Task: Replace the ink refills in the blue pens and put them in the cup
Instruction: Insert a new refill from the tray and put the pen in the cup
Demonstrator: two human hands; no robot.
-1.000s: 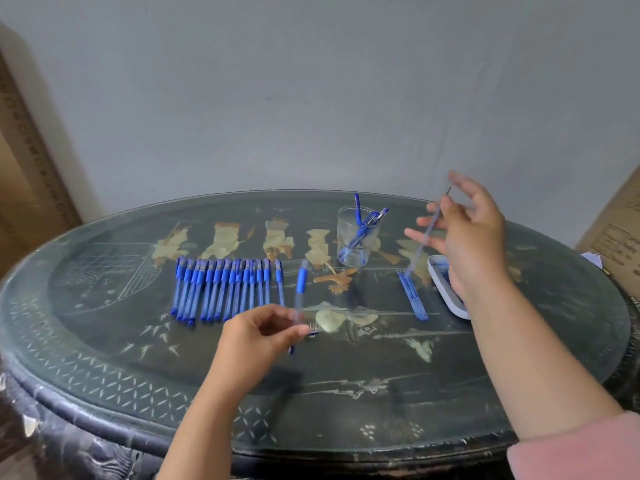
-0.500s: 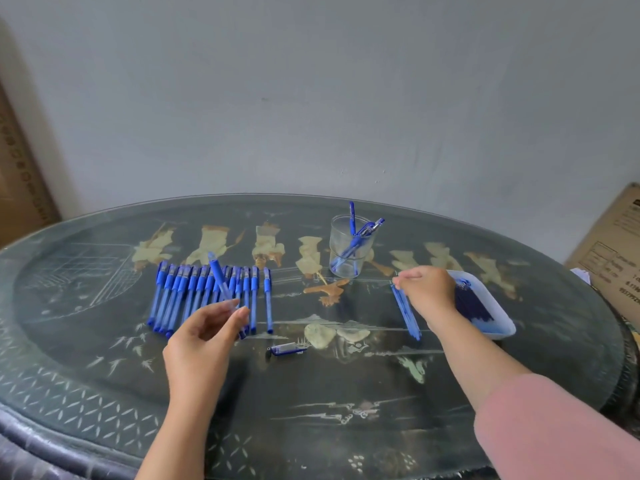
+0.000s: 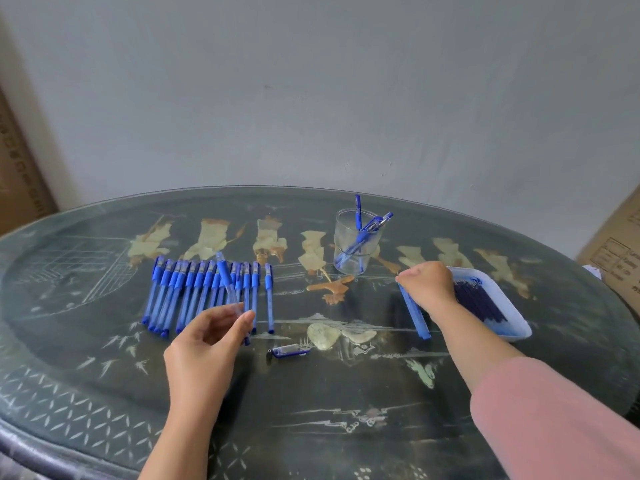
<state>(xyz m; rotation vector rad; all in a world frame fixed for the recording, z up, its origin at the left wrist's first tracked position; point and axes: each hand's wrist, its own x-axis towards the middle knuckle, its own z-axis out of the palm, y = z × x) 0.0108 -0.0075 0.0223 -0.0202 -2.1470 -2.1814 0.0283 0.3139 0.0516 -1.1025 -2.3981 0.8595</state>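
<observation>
The right hand (image 3: 427,285), up in the air a second ago, is now down with curled fingers on the loose refills (image 3: 415,317) beside the white tray (image 3: 514,336) of dark refills, its grip hidden, while the left hand (image 3: 204,341) pinches a see-through blue pen (image 3: 227,282) over the row of pens (image 3: 180,292), and the clear cup (image 3: 346,233) holds three pens (image 3: 360,242).

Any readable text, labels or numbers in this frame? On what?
No text can be read.
Brown cardboard box at right edge: black print, too blurred.
Brown cardboard box at left edge: dark marks, too blurred.
Row of blue plastic pens: any print too small.
</observation>
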